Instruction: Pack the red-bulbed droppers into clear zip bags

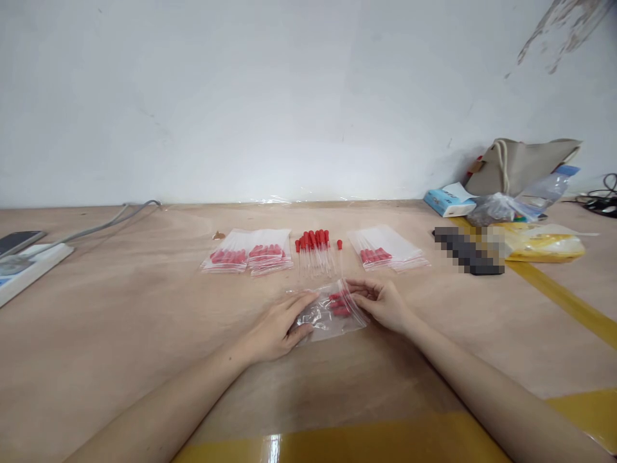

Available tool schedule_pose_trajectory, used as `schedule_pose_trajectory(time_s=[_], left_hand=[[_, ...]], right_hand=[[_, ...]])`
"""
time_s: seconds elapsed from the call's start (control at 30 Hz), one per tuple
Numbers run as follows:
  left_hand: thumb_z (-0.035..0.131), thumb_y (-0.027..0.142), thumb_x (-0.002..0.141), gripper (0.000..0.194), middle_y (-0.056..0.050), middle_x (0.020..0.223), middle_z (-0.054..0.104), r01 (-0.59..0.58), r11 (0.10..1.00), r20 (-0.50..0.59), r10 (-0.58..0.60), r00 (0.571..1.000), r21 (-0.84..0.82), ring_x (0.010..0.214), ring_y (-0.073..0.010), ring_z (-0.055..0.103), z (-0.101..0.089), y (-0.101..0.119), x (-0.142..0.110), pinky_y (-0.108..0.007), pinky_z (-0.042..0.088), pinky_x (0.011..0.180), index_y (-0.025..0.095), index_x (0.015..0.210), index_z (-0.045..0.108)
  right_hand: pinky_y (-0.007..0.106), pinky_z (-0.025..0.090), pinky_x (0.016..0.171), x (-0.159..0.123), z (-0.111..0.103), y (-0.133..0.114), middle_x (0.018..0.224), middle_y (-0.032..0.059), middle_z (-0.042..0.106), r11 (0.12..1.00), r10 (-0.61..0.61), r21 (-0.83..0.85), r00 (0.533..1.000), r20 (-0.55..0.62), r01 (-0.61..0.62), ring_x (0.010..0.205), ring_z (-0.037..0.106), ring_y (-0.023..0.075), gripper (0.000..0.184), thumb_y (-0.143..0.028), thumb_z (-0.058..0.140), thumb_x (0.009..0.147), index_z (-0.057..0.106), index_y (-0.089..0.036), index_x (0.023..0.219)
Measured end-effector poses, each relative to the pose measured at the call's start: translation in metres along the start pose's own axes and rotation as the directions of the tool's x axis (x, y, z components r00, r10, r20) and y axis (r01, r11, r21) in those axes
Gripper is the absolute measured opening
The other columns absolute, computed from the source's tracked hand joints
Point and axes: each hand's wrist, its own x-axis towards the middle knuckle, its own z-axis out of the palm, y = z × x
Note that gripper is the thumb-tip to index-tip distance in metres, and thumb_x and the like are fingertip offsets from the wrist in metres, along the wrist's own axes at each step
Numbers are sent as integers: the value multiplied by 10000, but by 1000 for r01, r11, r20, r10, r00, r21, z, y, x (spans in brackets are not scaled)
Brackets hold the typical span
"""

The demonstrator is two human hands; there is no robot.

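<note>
A small clear zip bag (331,315) with several red-capped droppers inside lies on the wooden table (144,321) in front of me. My left hand (277,328) rests on the bag's left end, fingers pressing it flat. At the bag's right edge, near its mouth, my right hand (380,302) pinches the plastic. Just beyond the bag lie several loose red-capped droppers (314,247). Filled bags of droppers (248,252) are stacked to the left of them, and another stack of filled bags (385,249) lies to the right.
A white power strip (29,267) with a phone (19,241) and a grey cable sits at far left. At right are a beige bag (520,164), a blue box (446,200), plastic bags and a yellow packet (544,243). Yellow tape (569,302) crosses the table.
</note>
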Motion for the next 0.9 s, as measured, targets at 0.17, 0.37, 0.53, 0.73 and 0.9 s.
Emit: schedule_pose_trajectory(time_s=[0.17,0.37,0.53,0.73,0.9], left_hand=[[436,278,893,437,-55,1332,405,-22,999,30,20,999,47,1222,-223,373,1,-2,0,-404,342,999,268,1319,339],[417,286,902,374,-40,1357,370,-19,996,56,15,998,84,1246,-212,345,2,-4,-1,-388,341,1004,294,1276,409],[446,309,887,378,-57,1357,374,20,996,44,-24,999,87,1246,-218,346,2,-2,0,-385,330,1019,242,1259,428],[415,311,900,418,-63,1387,327,5,988,70,-16,997,154,1274,-214,293,4,-4,-1,-396,296,1038,233,1307,360],[396,317,905,450,-80,1388,317,-20,978,88,2,996,207,1280,-230,273,6,-6,-1,-423,272,1042,223,1337,311]], right_hand=[[341,529,679,-2,-6,-1,941,48,679,980,-58,-188,997,41,64,783,644,188,395,-340,612,700,590,-201,1069],[228,437,448,4,-8,4,1047,39,632,916,-160,-377,987,-29,137,484,507,74,462,-214,595,661,550,-226,1120],[231,388,449,8,-14,6,604,-21,600,837,-193,-541,968,-159,78,447,467,101,404,-153,523,642,597,-189,1038],[288,441,628,42,-13,-16,737,60,639,637,-228,-771,954,-195,-5,651,585,169,231,-192,499,705,607,-144,903],[388,427,746,96,1,-23,862,203,627,602,-110,-770,934,-340,-209,872,586,305,299,-262,541,728,536,-90,972]])
